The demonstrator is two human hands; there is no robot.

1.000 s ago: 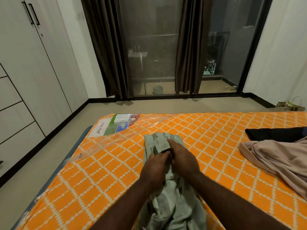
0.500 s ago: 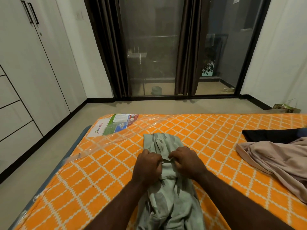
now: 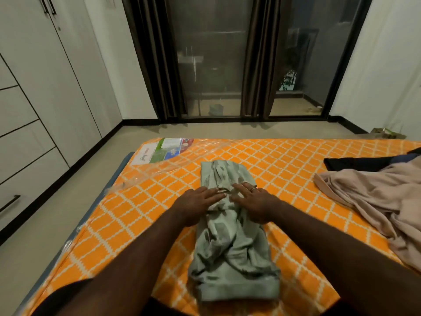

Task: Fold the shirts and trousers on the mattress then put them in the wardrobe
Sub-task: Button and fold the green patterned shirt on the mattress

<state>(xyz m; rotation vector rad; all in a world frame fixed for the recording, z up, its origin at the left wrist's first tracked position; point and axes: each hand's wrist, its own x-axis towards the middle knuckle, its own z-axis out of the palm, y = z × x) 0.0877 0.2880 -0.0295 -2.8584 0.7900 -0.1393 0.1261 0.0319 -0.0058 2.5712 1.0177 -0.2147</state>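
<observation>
A pale grey-green garment [image 3: 230, 247] is lying as a long, narrow strip down the middle of the orange mattress [image 3: 136, 213]. Its far end is squared off and its near end is finishing in a flat stitched band. The person's left hand [image 3: 198, 205] and right hand [image 3: 255, 201] are pressing on its upper half, palms flat and fingers straight and close together, the two sets of fingertips nearly meeting over the cloth. A ring [image 3: 252, 189] is showing on the right hand.

Below the hands the cloth is bunching into soft creases, with faint darker streaks in its print. Whether it is a shirt or trousers is hard to tell.

To the right, a beige garment [image 3: 376, 197] is sprawling in loose folds and running out of view, overlapping a dark garment [image 3: 355, 163] behind it. The mattress is showing a white lattice pattern under glossy clear plastic wrap [image 3: 141, 176], which is lifting near a printed label [image 3: 164, 149]. The white wardrobe [image 3: 45, 87] is standing closed along the left wall.
</observation>
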